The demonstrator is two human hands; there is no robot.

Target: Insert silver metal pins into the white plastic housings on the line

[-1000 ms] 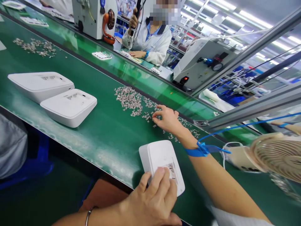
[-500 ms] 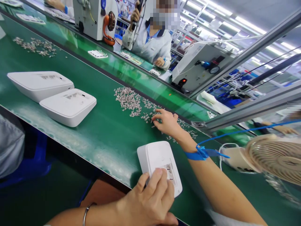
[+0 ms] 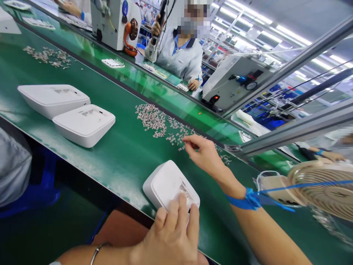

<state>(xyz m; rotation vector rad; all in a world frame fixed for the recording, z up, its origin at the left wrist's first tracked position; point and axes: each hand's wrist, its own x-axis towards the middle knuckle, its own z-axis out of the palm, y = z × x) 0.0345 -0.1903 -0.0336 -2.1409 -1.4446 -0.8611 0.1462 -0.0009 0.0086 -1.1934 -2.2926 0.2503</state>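
My left hand (image 3: 173,232) lies over the near end of a white plastic housing (image 3: 165,184), its fingers resting on the top face by a recess with small metal parts. The thumb side is mostly hidden. Above the scattered small metal clips (image 3: 151,119), my right hand (image 3: 202,152) has its thumb and index finger pinched together; whatever is between the tips is too small to make out. A blue strap circles the right wrist.
Two more white housings (image 3: 85,123) touch each other at the left. Farther back lies another clip pile (image 3: 49,57). A beige fan (image 3: 325,187) stands at the right. Across the bench a person (image 3: 179,55) works beside machines.
The housing under my left hand has turned and shifted left. My right hand has drawn back slightly to the right and toward me, its thumb and index finger now closed together.
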